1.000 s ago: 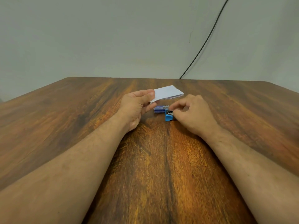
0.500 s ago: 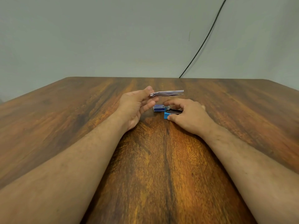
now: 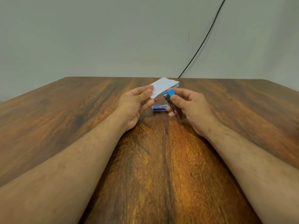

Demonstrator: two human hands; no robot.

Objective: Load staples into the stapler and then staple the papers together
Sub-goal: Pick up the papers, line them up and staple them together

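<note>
Your left hand (image 3: pixel 135 102) pinches a small stack of folded white papers (image 3: pixel 163 87) by its near corner, thumb on top and fingers beneath, and holds it lifted above the brown wood-grain table (image 3: pixel 80 126), tilted up toward the far edge. Your right hand (image 3: pixel 189 105) grips a small blue-topped stapler with a metal body (image 3: pixel 171 101), thumb pressed on its near side and fingers curled round the back; the stapler is clear of the table, its blue end up and just beside the lower edge of the papers, its metal end slanting down toward you. Whether stapler and papers touch is not clear. A small blue and white staple box (image 3: pixel 159 108) lies flat on the table between your two hands. Behind the table, a thin black cable (image 3: pixel 203 41) runs diagonally up the pale wall.
</note>
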